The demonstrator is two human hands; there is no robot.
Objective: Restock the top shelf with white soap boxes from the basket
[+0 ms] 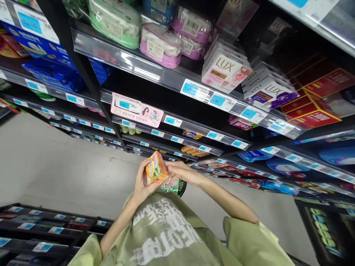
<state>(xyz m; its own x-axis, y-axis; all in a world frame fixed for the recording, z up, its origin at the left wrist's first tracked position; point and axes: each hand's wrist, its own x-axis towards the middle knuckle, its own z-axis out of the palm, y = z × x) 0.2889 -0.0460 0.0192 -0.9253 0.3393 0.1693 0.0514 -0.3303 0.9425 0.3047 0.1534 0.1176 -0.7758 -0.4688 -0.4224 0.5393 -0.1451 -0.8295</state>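
Observation:
A small orange box, apparently boxed soap, has green and white pictures on its front. My left hand is wrapped round its left side and lower edge, in front of my chest. At the box's right side is my right hand, its thumb and fingertips against the edge; some of these fingers are partly hidden. Just below the hands, a green package shows beside the dark rim of a basket, mostly covered by my hands and shirt.
Shelves with price tags run ahead of me. They hold white LUX soap boxes, purple-and-white LUX boxes, red boxes and a pink soap case. Another shelf unit stands at lower left. Grey floor lies between.

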